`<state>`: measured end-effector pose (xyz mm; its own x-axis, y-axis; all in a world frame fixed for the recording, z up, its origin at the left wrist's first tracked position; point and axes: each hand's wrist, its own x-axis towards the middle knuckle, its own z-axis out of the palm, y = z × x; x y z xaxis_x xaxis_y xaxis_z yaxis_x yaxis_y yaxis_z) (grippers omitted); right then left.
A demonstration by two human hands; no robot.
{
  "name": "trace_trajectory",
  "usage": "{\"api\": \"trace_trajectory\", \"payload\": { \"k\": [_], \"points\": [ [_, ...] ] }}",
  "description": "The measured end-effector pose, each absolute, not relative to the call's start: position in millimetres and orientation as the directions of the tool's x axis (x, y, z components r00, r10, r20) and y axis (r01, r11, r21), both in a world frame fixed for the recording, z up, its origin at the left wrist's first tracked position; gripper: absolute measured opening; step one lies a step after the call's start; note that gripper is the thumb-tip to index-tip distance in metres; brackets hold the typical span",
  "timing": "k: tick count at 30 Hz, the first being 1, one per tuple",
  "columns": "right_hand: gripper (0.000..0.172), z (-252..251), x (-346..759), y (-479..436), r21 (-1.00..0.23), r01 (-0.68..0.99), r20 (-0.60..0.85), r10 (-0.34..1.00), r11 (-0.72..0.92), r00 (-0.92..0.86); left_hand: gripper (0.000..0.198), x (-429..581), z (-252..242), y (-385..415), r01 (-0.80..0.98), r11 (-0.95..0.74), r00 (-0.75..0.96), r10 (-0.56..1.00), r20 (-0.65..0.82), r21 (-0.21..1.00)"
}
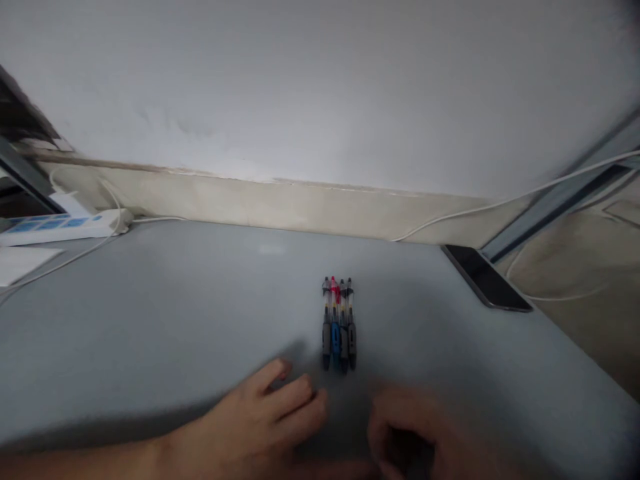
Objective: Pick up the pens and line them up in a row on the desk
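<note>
Several click pens lie side by side on the grey table, their grips toward me. Most have dark grey grips, such as the right-hand pen (353, 340); one pen (335, 337) has a blue grip with a red clip and button. My left hand (260, 417) lies low on the table, just left of the pens' near ends. Its fingers are bent and somewhat apart, with nothing seen in them. My right hand (415, 423) is right of and below the pens, curled and smeared by motion. Whether it holds anything cannot be made out. Neither hand touches the pens.
A dark phone (487, 277) lies at the table's right edge. On the left stand a white power strip (65, 227) with blue sockets and a white sheet (25, 263). White cables (465, 212) run along the wall and over the right-hand metal frame (545, 213).
</note>
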<state>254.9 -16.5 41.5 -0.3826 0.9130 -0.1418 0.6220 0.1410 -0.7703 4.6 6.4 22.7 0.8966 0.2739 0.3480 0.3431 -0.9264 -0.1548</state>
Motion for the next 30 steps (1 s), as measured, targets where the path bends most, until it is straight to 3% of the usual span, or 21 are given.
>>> {"api": "trace_trajectory", "payload": {
  "k": [7, 16, 21, 26, 30],
  "points": [
    [0.011, 35.5, 264.1, -12.3, -0.762, 0.624, -0.081, 0.930, 0.173, -0.358, 0.060, -3.8, 20.5, 19.4, 0.340, -0.923, 0.912, 0.277, 0.304, -0.178],
    [0.013, 23.8, 269.5, -6.0, -0.750, 0.634, -0.032, 0.946, 0.190, -0.322, 0.066, -13.1, 5.9, 58.9, 0.447, -0.872, 0.861, 0.480, 0.167, 0.198],
    [0.015, 21.5, 270.0, -6.1, -0.753, 0.626, -0.020, 0.943, 0.204, -0.331, 0.058, -12.7, 3.4, 64.6, 0.425, -0.881, 0.847, 0.468, 0.252, 0.209],
    [0.010, 25.8, 267.8, -4.1, -0.764, 0.619, -0.032, 0.947, 0.183, -0.319, 0.059, -10.0, 6.1, 66.4, 0.387, -0.886, 0.881, 0.437, 0.180, 0.255],
    [0.007, 24.2, 269.3, -3.3, -0.776, 0.609, -0.053, 0.946, 0.161, -0.318, 0.058, -9.1, 9.1, 67.2, 0.377, -0.889, 0.864, 0.439, 0.246, 0.261]
  ]
}}
